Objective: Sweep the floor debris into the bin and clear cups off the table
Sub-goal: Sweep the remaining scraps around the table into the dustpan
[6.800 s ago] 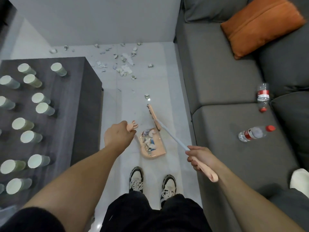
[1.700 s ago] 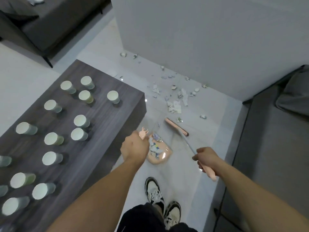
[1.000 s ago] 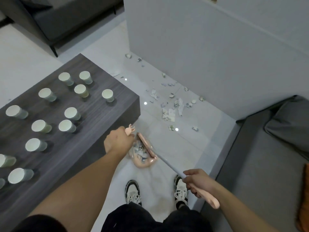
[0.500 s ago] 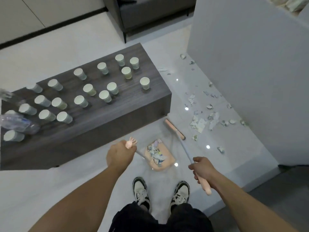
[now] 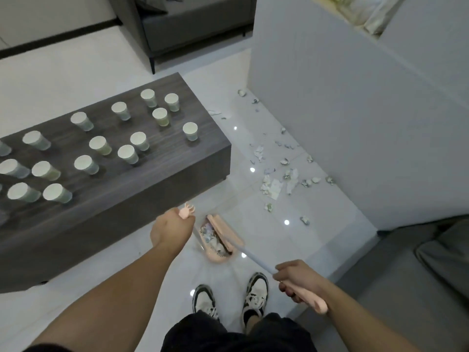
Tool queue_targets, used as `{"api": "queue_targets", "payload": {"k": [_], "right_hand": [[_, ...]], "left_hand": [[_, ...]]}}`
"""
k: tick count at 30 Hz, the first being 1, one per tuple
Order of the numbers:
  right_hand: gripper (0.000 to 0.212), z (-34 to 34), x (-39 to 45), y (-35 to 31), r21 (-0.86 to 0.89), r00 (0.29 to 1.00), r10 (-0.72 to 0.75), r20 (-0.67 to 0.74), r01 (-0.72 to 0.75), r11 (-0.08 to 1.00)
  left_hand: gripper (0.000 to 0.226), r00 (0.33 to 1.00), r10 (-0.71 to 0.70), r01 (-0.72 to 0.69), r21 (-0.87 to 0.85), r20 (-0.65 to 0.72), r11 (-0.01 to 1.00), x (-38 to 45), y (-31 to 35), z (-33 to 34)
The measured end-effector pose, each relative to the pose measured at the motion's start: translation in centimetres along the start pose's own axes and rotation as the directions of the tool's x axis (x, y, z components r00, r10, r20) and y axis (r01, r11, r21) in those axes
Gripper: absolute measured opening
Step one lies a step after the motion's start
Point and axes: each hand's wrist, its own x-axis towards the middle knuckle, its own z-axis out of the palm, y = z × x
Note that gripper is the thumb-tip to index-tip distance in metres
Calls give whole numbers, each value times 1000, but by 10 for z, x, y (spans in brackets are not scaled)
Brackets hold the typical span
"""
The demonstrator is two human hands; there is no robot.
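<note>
My left hand (image 5: 170, 230) grips the top of the pink dustpan's handle; the dustpan (image 5: 215, 246) sits low over the floor in front of my feet, with paper scraps inside. My right hand (image 5: 295, 276) holds the pink grip of the broom, whose pale shaft runs up-left to the pink broom head (image 5: 224, 232) lying across the dustpan. Torn paper debris (image 5: 275, 184) is scattered on the white floor along the grey wall. Several pale paper cups (image 5: 138, 141) stand upright on the dark wooden table (image 5: 152, 194) to my left.
A grey wall (image 5: 355, 110) rises to the right of the debris. A grey sofa edge (image 5: 418, 275) lies at lower right, and another dark sofa (image 5: 193, 24) stands at the back. My shoes (image 5: 255, 295) are on the floor just below the dustpan.
The broom head has swung left from the floor beside the dustpan onto the dustpan. My view has shifted, with the table and wall nearer. Both hands keep their grips.
</note>
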Motion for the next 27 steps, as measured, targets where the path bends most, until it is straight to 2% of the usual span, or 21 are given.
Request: {"api": "queue_targets", "payload": {"k": [3,9,12,16,21,24,27], "right_hand": [[42,-12,-8,16,87,995,-2,-99,11,996],[39,-44,-11,32,314,956,10,-295,87,945],[30,-75,-1,29,358,923,37,-382,112,927],[8,-124,30,11,374,891,68,-448,118,920],[4,-172,69,-19,525,911,161,-380,69,848],[11,-189,76,-37,559,936,145,-320,63,827],[10,-207,73,-56,585,955,124,-269,60,809]], "left_hand": [[26,998,63,-63,-9,25,998,10,15,-4],[25,979,186,-190,48,79,981,14,66,5],[24,971,222,-229,76,93,971,15,92,14],[28,974,213,-219,87,71,972,21,130,32],[34,990,136,-138,69,33,988,24,181,58],[36,995,92,-92,24,25,995,23,211,70],[35,996,80,-81,41,26,996,20,237,79]]}}
